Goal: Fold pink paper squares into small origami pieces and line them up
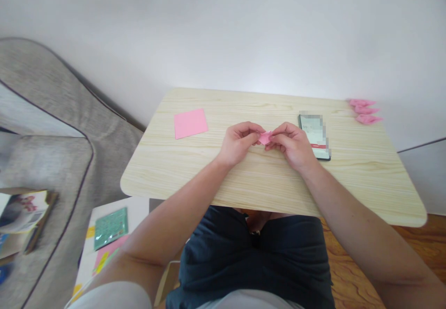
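Observation:
Over the middle of the pale wooden table [195,169], a small piece of folded pink paper [265,138] is pinched between my two hands. My left hand [240,141] grips its left end with thumb and fingertips. From the other side, my right hand [291,144] holds the right end the same way, its fingers hiding part of the paper. A flat stack of square pink paper [191,123] lies to the left of my hands. At the far right corner sit several folded pink paper pieces [365,111] in a row.
A phone [315,134] with a lit screen lies just right of my right hand. Lower left, a white surface [139,207] bears a green packet [111,228] and coloured papers. A grey sofa [52,160] with magazines stands further left. The wall rises behind the table.

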Tool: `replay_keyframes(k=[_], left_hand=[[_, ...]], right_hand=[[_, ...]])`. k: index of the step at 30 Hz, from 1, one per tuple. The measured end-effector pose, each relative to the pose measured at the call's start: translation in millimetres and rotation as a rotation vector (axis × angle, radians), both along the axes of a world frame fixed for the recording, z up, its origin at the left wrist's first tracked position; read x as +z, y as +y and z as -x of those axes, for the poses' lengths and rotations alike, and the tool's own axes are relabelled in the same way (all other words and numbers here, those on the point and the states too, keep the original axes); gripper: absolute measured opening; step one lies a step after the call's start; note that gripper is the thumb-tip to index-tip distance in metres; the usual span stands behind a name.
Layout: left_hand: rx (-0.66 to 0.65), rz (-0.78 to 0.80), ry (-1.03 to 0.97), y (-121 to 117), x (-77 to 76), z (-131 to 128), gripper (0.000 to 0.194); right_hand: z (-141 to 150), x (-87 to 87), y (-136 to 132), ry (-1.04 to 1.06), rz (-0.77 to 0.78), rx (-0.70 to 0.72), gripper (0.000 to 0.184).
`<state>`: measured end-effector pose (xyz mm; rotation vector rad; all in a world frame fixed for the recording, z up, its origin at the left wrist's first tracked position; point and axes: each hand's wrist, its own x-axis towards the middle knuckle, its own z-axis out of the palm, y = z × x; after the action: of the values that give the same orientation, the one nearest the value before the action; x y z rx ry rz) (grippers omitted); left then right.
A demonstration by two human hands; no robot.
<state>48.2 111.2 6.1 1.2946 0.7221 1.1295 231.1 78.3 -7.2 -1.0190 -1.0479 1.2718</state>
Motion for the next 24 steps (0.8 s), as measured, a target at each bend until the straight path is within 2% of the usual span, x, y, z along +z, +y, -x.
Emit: replay_keyframes(k=[8,12,16,24], left_hand=[[-0.034,0.049,0.011,0.6,-1.8,-0.2,0.014],[-0.036,0.068,-0.011,0.6,-1.8,0.2,0.015],[-0.019,0.039,-0.009,1.9,-3.8,-0.1,0.013],[-0.017,-0.004,0.048,0.5,-9.4,-2.1,0.012]], right_hand=[[1.2,0.2,-3.2,-0.064,-0.046,0.031,0.018],[0.3,0.6,-2.7,-0.019,-0.026,0.046,0.021],[-0.2,-1.0,-1.8,0.021,-0.01,0.053,0.018],[3.8,1.7,-3.8,-0.068,-0.012,0.017,0.016]])
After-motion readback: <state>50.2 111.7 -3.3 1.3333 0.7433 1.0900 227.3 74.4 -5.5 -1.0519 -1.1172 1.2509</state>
